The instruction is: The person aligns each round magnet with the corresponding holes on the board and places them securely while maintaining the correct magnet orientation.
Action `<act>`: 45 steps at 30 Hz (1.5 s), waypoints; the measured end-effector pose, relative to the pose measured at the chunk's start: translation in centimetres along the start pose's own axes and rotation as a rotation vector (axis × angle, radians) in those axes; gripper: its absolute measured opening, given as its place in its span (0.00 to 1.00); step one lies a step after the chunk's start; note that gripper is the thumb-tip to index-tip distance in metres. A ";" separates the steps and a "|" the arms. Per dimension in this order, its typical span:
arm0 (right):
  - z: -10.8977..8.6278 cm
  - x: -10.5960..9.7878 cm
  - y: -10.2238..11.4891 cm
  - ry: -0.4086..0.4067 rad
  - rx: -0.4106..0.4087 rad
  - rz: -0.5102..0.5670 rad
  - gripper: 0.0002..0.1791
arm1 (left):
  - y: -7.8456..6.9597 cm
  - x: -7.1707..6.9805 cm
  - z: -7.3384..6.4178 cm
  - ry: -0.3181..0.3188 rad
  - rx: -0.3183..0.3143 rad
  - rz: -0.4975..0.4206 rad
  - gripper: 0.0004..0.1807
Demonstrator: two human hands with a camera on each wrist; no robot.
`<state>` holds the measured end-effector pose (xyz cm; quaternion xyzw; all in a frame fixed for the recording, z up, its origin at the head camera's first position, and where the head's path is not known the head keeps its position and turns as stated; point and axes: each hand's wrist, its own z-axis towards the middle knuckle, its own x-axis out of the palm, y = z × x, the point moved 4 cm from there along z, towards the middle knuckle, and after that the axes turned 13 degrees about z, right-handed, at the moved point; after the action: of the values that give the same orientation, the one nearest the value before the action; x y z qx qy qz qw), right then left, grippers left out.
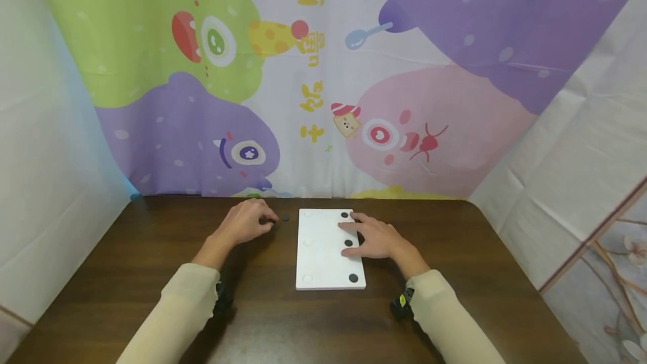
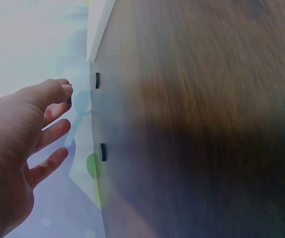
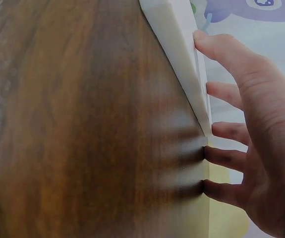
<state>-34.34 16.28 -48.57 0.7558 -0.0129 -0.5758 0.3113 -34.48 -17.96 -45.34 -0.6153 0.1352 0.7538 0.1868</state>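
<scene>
A: Starting left of the white board [image 1: 326, 257], where is trouble likeliest?

B: At the left hand [image 1: 246, 221], off the board's left side. Thumb and fingertip pinch a small black disc [image 2: 70, 95], so a loosened squeeze could drop it. A far loose disc [image 2: 102, 152] lies on the tabletop [image 1: 283, 324] farther out from the board, and a near loose disc [image 1: 286, 217] sits just beside the board. A low sweep of the fingers could knock either one.

A: And at the board itself?

B: Pale round marks [image 1: 307, 278] run down its left side; I can't tell whether they're raised or sunk. Down its right side lie three dark discs [image 1: 353, 278], the middle one right by the thumb of the right hand [image 1: 378, 239]. That hand grips nothing; its fingers spread over the board's right edge. A careless shift could nudge a disc or turn the board askew.

A: Edges and room?

B: Left of the board, the loose discs lie near the tabletop's far edge, by the hanging cloth [image 1: 303, 173]; an outward push could send one over. The board's far end is near that edge too. Its near side offers room, so moving that way looks safer. Right of the board, there's space to withdraw sideways.
</scene>
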 end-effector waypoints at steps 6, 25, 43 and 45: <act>0.0 0.0 0.0 -0.001 0.003 0.001 0.48 | -0.7 0.2 0.6 0.004 -0.014 0.001 0.10; -0.3 0.0 0.1 -0.011 0.008 0.010 0.48 | -2.2 0.4 2.8 -0.002 -0.022 -0.027 0.10; 0.0 0.1 -0.2 -0.012 0.001 -0.011 0.46 | -3.1 0.8 4.0 0.025 -0.054 -0.081 0.09; 0.0 0.1 -0.2 -0.011 0.002 -0.013 0.46 | -3.2 0.9 4.2 0.030 -0.048 -0.085 0.09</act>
<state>-34.34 16.37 -48.78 0.7530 -0.0103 -0.5821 0.3068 -36.86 -13.17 -45.30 -0.6362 0.0934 0.7388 0.2019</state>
